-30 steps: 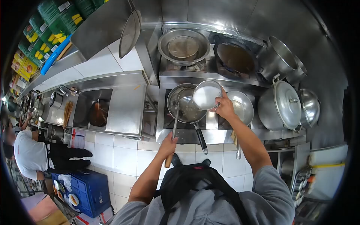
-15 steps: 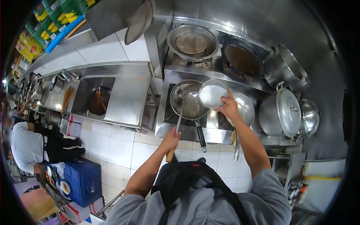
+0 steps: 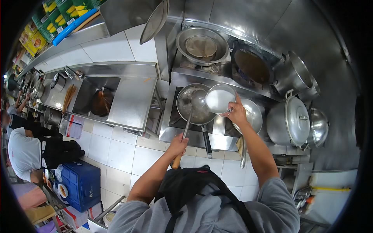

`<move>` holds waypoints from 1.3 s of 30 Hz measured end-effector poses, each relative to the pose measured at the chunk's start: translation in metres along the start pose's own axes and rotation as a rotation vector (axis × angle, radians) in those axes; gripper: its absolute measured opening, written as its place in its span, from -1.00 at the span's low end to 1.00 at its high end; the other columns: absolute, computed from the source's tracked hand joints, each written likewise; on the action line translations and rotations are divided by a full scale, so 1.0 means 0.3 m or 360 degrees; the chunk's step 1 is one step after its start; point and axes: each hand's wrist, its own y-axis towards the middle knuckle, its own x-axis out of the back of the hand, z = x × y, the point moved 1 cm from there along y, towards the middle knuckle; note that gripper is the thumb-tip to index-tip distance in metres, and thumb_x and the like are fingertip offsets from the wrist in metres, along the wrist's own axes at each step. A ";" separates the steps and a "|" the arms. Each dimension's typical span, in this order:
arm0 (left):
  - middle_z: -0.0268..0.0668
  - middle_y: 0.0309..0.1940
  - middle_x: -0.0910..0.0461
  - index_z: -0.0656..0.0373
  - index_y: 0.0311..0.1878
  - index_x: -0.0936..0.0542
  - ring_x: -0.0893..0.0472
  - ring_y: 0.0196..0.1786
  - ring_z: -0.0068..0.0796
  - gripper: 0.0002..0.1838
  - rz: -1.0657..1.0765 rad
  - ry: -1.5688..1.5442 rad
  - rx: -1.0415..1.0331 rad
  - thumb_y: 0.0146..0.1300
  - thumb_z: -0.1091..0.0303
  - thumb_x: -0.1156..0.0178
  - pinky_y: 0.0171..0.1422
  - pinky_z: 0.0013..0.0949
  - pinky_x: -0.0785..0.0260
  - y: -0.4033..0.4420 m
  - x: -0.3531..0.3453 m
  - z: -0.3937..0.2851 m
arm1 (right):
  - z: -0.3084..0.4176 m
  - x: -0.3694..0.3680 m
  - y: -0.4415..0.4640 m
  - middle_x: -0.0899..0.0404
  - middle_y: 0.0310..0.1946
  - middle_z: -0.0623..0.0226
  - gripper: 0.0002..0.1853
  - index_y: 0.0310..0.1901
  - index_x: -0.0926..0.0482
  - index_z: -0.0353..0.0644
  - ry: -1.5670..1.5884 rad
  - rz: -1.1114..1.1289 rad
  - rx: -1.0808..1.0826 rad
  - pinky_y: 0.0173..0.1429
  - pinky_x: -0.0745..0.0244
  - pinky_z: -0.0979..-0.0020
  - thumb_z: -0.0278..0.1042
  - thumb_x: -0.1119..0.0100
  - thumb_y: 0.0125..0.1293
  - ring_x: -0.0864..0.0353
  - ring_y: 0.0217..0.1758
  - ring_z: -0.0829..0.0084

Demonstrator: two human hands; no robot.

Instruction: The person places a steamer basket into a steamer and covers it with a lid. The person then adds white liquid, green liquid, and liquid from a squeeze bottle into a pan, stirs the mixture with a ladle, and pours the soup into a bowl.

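My left hand (image 3: 178,146) is closed round the handle of a long metal ladle (image 3: 187,126), whose wooden end sticks out below the fist. The ladle's bowl sits over a frying pan (image 3: 184,101) with a black handle, on the stove. In my right hand (image 3: 236,112) is the rim of a metal bowl (image 3: 220,99) with white contents, held at the pan's right edge beside the ladle's bowl. Right of it, partly behind my wrist, lies a second, shiny pan (image 3: 252,114).
A large lidded pot (image 3: 297,120) stands right of the pans. Behind are a basin with a strainer (image 3: 202,46) and a wok of brown liquid (image 3: 252,66). Left is a sink (image 3: 86,97); a person in a white shirt (image 3: 24,151) stands near a blue box (image 3: 79,184).
The whole view has shifted, with the sink and stove turned slightly. My hands still hold the ladle and the bowl over the pan, in nearly the same places.
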 end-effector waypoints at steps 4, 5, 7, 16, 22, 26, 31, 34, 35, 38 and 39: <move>-0.44 -0.51 -0.40 0.09 0.09 -0.47 -0.40 -0.66 -0.64 -0.80 0.0182 -0.0284 0.0143 0.57 0.21 -0.11 -0.63 -0.42 -0.29 -0.063 0.091 -0.008 | 0.010 0.012 0.002 -0.15 0.62 -0.16 -0.47 -0.50 -0.55 -0.19 0.0030 -0.0007 0.0009 0.18 -0.72 0.11 -0.17 -0.83 -0.30 -0.70 0.24 -0.14; -0.43 -0.51 -0.41 0.08 0.14 -0.48 -0.41 -0.65 -0.63 -0.77 0.0201 -0.0157 0.0156 0.57 0.21 -0.10 -0.62 -0.42 -0.30 -0.083 0.140 -0.014 | 0.006 0.013 -0.001 -0.15 0.62 -0.16 -0.47 -0.51 -0.55 -0.19 0.0060 0.0003 0.0000 0.18 -0.72 0.11 -0.17 -0.83 -0.30 -0.69 0.24 -0.15; -0.43 -0.51 -0.41 0.07 0.20 -0.49 -0.42 -0.64 -0.62 -0.74 0.0227 -0.0026 0.0179 0.57 0.21 -0.10 -0.62 -0.41 -0.32 -0.104 0.154 -0.033 | 0.005 0.017 -0.005 -0.14 0.62 -0.16 -0.47 -0.51 -0.55 -0.19 0.0049 0.0017 -0.0033 0.19 -0.72 0.11 -0.17 -0.83 -0.30 -0.68 0.26 -0.15; -0.40 -0.50 -0.44 0.12 0.11 -0.49 -0.43 -0.65 -0.58 -0.76 0.0053 -0.0100 0.0044 0.57 0.20 -0.11 -0.62 -0.37 -0.35 -0.003 0.033 0.024 | 0.011 0.006 -0.006 -0.12 0.63 -0.18 -0.47 -0.49 -0.55 -0.19 0.0024 0.0001 0.0039 0.20 -0.71 0.12 -0.17 -0.83 -0.29 -0.69 0.26 -0.13; -0.47 -0.54 -0.39 0.10 0.09 -0.53 -0.37 -0.67 -0.63 -0.80 0.0036 0.0232 -0.0005 0.57 0.23 -0.09 -0.63 -0.42 -0.31 -0.137 0.146 -0.075 | 0.006 0.009 -0.007 -0.12 0.63 -0.19 -0.47 -0.49 -0.55 -0.20 0.0092 0.0026 -0.0037 0.21 -0.71 0.13 -0.20 -0.84 -0.31 -0.70 0.24 -0.13; -0.46 -0.55 -0.39 0.10 0.09 -0.49 -0.36 -0.67 -0.62 -0.80 -0.0219 0.0392 -0.0145 0.56 0.23 -0.10 -0.63 -0.42 -0.31 -0.031 0.051 -0.030 | -0.008 -0.003 -0.002 -0.13 0.62 -0.20 -0.47 -0.49 -0.56 -0.22 0.0029 0.0030 0.0013 0.19 -0.71 0.13 -0.21 -0.84 -0.31 -0.70 0.23 -0.12; -0.46 -0.54 -0.38 0.05 0.13 -0.50 -0.36 -0.66 -0.66 -0.79 0.0202 -0.0120 0.0088 0.58 0.21 -0.10 -0.62 -0.44 -0.32 -0.033 0.082 0.010 | 0.006 0.008 -0.004 -0.16 0.61 -0.20 -0.48 -0.48 -0.59 -0.23 0.0012 0.0001 0.0058 0.17 -0.72 0.13 -0.20 -0.84 -0.32 -0.70 0.24 -0.14; -0.44 -0.53 -0.40 0.04 0.23 -0.52 -0.38 -0.66 -0.63 -0.72 0.0143 0.0094 0.0143 0.57 0.22 -0.11 -0.61 -0.43 -0.33 -0.135 0.165 -0.053 | -0.011 0.012 -0.006 -0.16 0.62 -0.11 -0.53 -0.43 -0.65 -0.22 0.0041 -0.0019 0.0067 0.18 -0.72 0.11 -0.22 -0.81 -0.31 -0.70 0.23 -0.12; -0.44 -0.53 -0.40 0.04 0.23 -0.52 -0.38 -0.66 -0.63 -0.72 0.0150 0.0101 0.0147 0.57 0.22 -0.11 -0.61 -0.43 -0.33 -0.135 0.157 -0.062 | -0.018 0.011 -0.012 -0.17 0.62 -0.03 -0.56 -0.39 -0.71 -0.21 0.0049 -0.0016 0.0095 0.18 -0.72 0.09 -0.25 -0.79 -0.29 -0.71 0.22 -0.09; -0.40 -0.55 -0.41 0.13 0.25 -0.50 -0.42 -0.65 -0.56 -0.68 -0.0307 0.0651 -0.0310 0.53 0.25 -0.14 -0.62 -0.39 -0.32 -0.064 0.113 -0.026 | -0.014 0.007 -0.014 -0.15 0.61 -0.19 -0.51 -0.48 -0.60 -0.23 0.0023 -0.0019 0.0084 0.18 -0.72 0.13 -0.21 -0.82 -0.30 -0.69 0.24 -0.14; -0.40 -0.55 -0.41 0.13 0.25 -0.50 -0.42 -0.65 -0.56 -0.68 -0.0312 0.0647 -0.0310 0.53 0.25 -0.14 -0.62 -0.39 -0.32 -0.034 0.080 -0.010 | -0.013 0.006 -0.014 -0.15 0.61 -0.19 -0.51 -0.48 -0.60 -0.23 0.0024 -0.0016 0.0089 0.18 -0.72 0.13 -0.21 -0.82 -0.30 -0.69 0.24 -0.14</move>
